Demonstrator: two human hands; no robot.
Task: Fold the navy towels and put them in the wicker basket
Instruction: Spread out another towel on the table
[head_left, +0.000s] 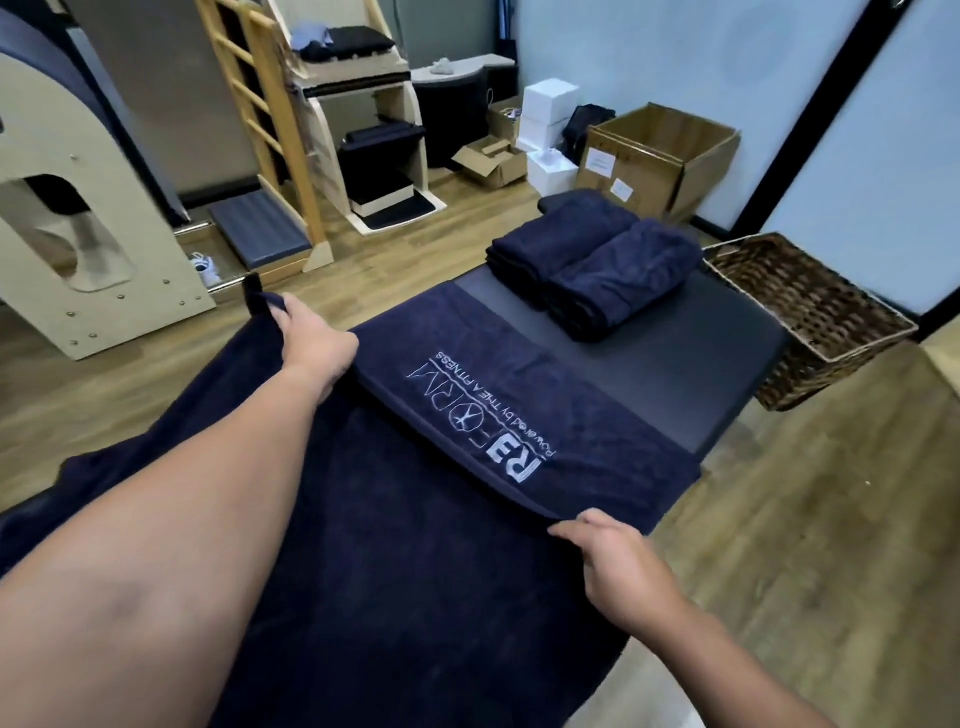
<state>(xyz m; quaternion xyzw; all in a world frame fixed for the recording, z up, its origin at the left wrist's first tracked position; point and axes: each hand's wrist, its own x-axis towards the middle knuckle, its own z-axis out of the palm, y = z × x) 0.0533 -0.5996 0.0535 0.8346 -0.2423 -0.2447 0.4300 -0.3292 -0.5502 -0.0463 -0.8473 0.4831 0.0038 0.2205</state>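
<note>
- I see my left hand (311, 338) bare, no glove, ring or watch.
- My right hand (618, 566) is bare too.
- Both forearms bare, no sleeve in view.

Soft, even indoor light fills the room, brightest on the pale frosted panels (857, 156) at far right, which show a mild glow without hard glare. Shadows are faint and diffuse. The wide-angle lens bends straight lines near the edges, most at far left and right. The near forearms look stretched. Detail is slightly soft throughout, with compression smearing on the floor (831, 519).
</note>
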